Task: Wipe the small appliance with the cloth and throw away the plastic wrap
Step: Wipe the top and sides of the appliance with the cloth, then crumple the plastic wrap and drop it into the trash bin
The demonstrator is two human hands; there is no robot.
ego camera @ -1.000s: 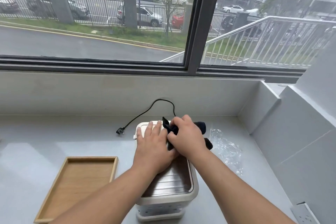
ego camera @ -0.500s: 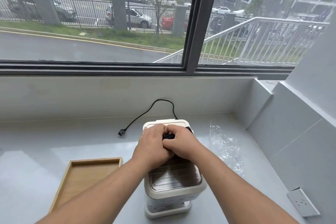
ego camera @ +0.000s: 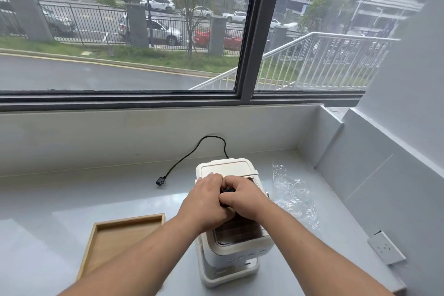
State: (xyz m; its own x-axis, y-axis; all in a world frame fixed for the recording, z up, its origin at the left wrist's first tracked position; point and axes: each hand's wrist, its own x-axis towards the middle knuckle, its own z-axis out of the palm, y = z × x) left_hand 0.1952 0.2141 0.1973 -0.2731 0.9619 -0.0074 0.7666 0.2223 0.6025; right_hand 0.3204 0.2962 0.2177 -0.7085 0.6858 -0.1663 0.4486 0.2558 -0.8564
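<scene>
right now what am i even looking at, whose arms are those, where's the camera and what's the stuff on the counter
There is no machine here. A person wears one camera on the head, looking forward and down, so the two arms are their own. The left hand and right hand are bunched together on top of a small white appliance. Both curl round a dark cloth, of which only a sliver shows. On the grey counter lie clear plastic wrap to the appliance's right, a wooden tray to its left, and a black cord, its plug lying loose.
</scene>
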